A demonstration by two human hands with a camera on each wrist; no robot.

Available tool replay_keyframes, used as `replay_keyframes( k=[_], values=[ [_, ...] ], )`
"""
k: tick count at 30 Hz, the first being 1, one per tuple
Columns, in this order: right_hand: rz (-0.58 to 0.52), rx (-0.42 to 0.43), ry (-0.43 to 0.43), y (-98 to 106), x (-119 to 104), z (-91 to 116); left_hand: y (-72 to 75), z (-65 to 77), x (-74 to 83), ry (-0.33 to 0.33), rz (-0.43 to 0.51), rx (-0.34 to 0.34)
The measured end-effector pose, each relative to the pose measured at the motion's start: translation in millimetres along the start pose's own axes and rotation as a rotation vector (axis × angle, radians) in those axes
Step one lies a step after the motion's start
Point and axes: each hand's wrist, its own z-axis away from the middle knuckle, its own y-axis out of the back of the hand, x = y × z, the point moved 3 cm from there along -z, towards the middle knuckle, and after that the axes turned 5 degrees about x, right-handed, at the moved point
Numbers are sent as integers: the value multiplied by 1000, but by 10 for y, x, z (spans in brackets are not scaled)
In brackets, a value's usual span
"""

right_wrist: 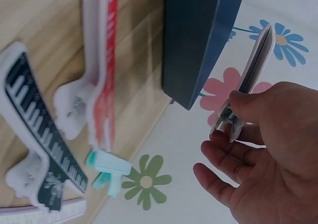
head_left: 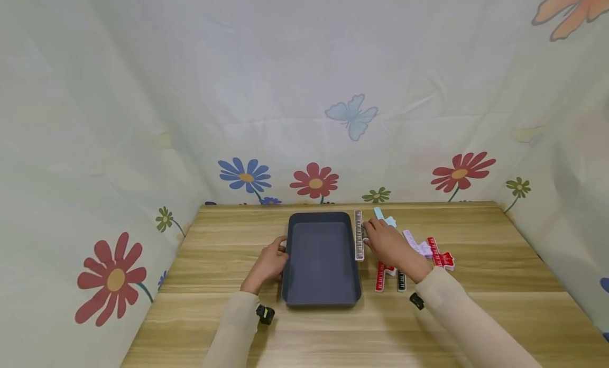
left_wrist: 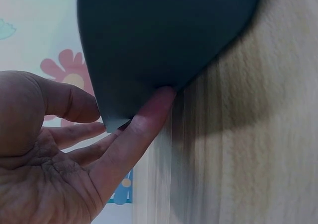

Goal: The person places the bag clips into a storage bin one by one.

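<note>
A dark rectangular tray (head_left: 321, 299) lies on the wooden table. My left hand (head_left: 272, 259) is at its left side; in the left wrist view the thumb and fingers grip the tray's edge (left_wrist: 119, 120), one finger against the outer wall. My right hand (head_left: 387, 244) pinches a white clip (right_wrist: 252, 67) between thumb and fingers. From above, this clip's long bar shows a black-and-white piano-key print, and it overlaps the tray's right rim. In the right wrist view the clip is held higher than the tabletop, beside the tray's wall.
Right of the tray lie several more piano-key clips: a light blue clip (head_left: 390, 221), a lilac clip (head_left: 421, 247), a red clip (head_left: 442, 258), another red clip (head_left: 380, 278) and a black clip (head_left: 402, 281). A flower-printed curtain (head_left: 285, 119) surrounds the table (head_left: 309, 336).
</note>
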Motion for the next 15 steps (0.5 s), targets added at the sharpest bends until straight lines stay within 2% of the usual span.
replay_keyframes(
  k=[10,15],
  values=[
    [12,-44,13,61,-119,-230,8,-5,-3,7,8,-9],
    [37,-34,49,71,-217,-377,14,3,6,6,10,-9]
  ],
)
